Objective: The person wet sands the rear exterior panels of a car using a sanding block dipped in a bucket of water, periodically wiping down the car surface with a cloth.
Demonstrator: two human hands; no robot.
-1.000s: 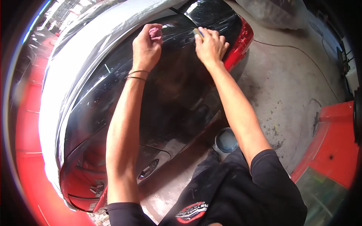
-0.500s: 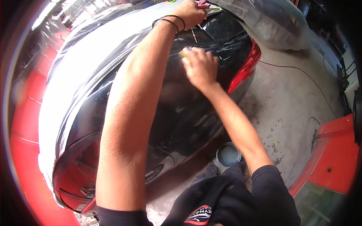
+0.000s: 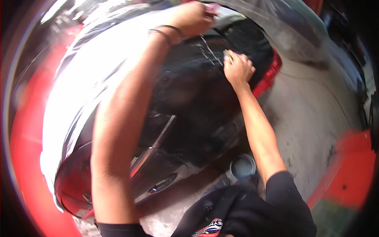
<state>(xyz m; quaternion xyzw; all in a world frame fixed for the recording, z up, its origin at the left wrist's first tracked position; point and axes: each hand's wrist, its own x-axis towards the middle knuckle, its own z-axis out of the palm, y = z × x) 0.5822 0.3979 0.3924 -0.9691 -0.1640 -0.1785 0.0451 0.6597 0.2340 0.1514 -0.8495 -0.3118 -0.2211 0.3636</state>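
Note:
A dark car [image 3: 193, 94] stands in front of me, its rear side panel wet. Up at its roof edge, my left hand [image 3: 193, 19] is closed around a crumpled pink cloth [image 3: 212, 9], partly hidden by the fingers. White streaks of water [image 3: 209, 49] run down the panel below that hand. Farther right, my right hand [image 3: 240, 70] grips a small yellow-and-grey pad [image 3: 227, 54] against the panel, near the red tail light [image 3: 272, 71]. Fingers cover most of the pad, so its exact kind is unclear.
White sheeting [image 3: 75, 91] covers the car's roof and glass. A bucket of cloudy liquid [image 3: 242, 166] sits on the concrete floor by my legs. Behind the car is something under clear plastic [image 3: 292, 31]. Red panels [image 3: 347, 170] stand at right, and a hose lies across the floor.
My right hand has moved right along the panel with the pad, towards the tail light. The left hand has shifted slightly left and down, and longer water streaks show beneath it.

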